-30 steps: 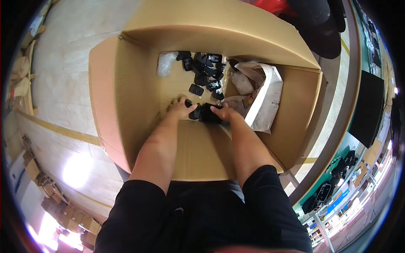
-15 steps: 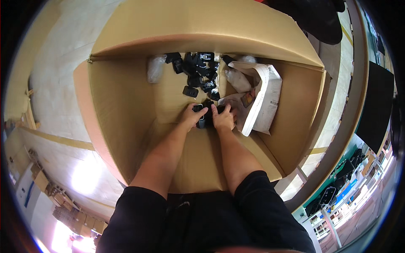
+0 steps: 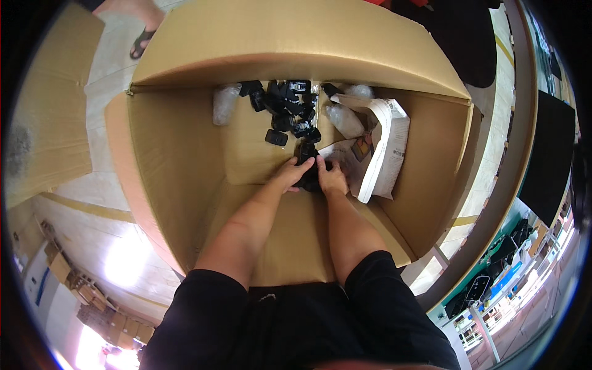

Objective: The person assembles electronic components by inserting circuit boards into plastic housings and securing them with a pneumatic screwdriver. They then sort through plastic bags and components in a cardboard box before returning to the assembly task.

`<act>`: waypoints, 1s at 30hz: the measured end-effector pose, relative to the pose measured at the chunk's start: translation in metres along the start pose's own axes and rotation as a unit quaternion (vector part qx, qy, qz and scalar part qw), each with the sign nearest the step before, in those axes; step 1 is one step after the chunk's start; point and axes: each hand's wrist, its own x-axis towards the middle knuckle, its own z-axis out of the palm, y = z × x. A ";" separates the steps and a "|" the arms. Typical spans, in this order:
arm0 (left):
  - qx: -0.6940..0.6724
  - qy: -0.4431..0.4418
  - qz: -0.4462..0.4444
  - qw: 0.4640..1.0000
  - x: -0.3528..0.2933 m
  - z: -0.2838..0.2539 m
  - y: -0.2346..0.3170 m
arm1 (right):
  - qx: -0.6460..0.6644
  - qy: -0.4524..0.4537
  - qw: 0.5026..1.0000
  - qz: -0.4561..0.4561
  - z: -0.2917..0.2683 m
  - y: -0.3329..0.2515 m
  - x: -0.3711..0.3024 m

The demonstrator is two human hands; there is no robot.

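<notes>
Both my hands reach down into a large cardboard box (image 3: 169, 145). My left hand (image 3: 288, 174) and my right hand (image 3: 333, 179) are close together, fingers curled, pressing a dark black piece (image 3: 312, 177) from either side. Its exact kind is hidden by the fingers. Just beyond lie a heap of small black plastic parts (image 3: 285, 105), some glossy, and a separate rounded black part (image 3: 276, 137). To the right of my right hand stands a crumpled white printed bag (image 3: 394, 148), its mouth gaping. A clear plastic bundle (image 3: 344, 120) rests beside it.
Another clear bundle (image 3: 226, 105) leans near the box's far left. The far flap (image 3: 296, 31) stands up. Outside are a cardboard sheet (image 3: 55, 105) at left, another person's sandalled foot (image 3: 142, 46), and a dark rounded object (image 3: 459, 46) at the upper right.
My left hand has shifted right, toward my right hand, and the silver-rimmed black part near its fingers no longer shows. A person's foot and a cardboard sheet have appeared at the upper left.
</notes>
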 end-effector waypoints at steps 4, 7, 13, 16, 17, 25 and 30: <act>-0.026 -0.037 0.015 0.999 -0.001 0.004 -0.003 | 0.054 0.000 0.999 0.005 -0.003 0.007 0.004; -0.054 -0.033 -0.013 0.998 0.001 0.002 -0.002 | 0.104 -0.016 0.993 -0.051 0.002 0.013 0.006; -0.118 -0.046 -0.017 0.992 0.008 0.003 -0.015 | 0.227 -0.053 0.971 -0.046 0.019 0.017 0.021; -0.116 -0.035 -0.018 0.992 0.005 0.022 -0.009 | 0.211 -0.029 0.977 -0.003 0.018 0.020 0.023; -0.116 -0.029 -0.013 0.993 0.007 0.021 -0.009 | 0.213 -0.031 0.976 -0.010 0.017 0.013 0.019; -0.233 0.077 0.024 0.969 0.029 0.042 -0.026 | 0.360 -0.048 0.929 -0.071 0.049 0.013 0.029; -0.250 0.132 0.071 0.957 0.006 0.043 0.003 | 0.375 -0.026 0.926 -0.032 0.051 0.006 0.043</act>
